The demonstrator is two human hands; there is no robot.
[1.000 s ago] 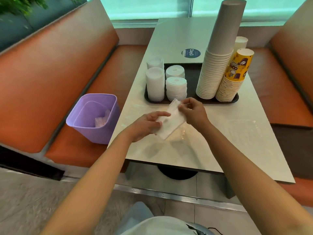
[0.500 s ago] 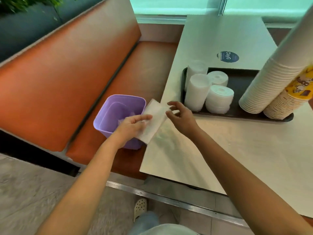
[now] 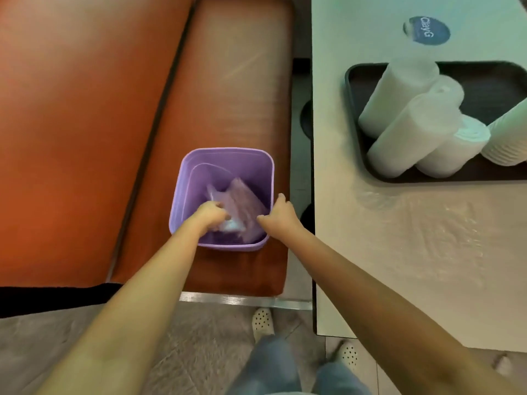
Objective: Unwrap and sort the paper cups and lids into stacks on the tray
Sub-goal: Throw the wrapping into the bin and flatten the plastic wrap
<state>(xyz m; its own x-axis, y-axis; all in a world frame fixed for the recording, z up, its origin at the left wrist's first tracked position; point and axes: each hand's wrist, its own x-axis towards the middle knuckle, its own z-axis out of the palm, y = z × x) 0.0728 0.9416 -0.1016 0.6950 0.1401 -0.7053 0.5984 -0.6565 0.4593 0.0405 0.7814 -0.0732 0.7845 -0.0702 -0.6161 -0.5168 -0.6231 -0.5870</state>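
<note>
My left hand was down inside the one purple bin on the orange bench seat, its grip apparently closed on a clear wrapper, though blur hid the fingers. My right hand rested at the bin's right rim, fingers loosely curled and holding nothing. On the worktop, one dark tray carried three white lid stacks packed at its left end and a cup stack cut off at the frame's edge. A narrow gap separated bench and worktop.
</note>
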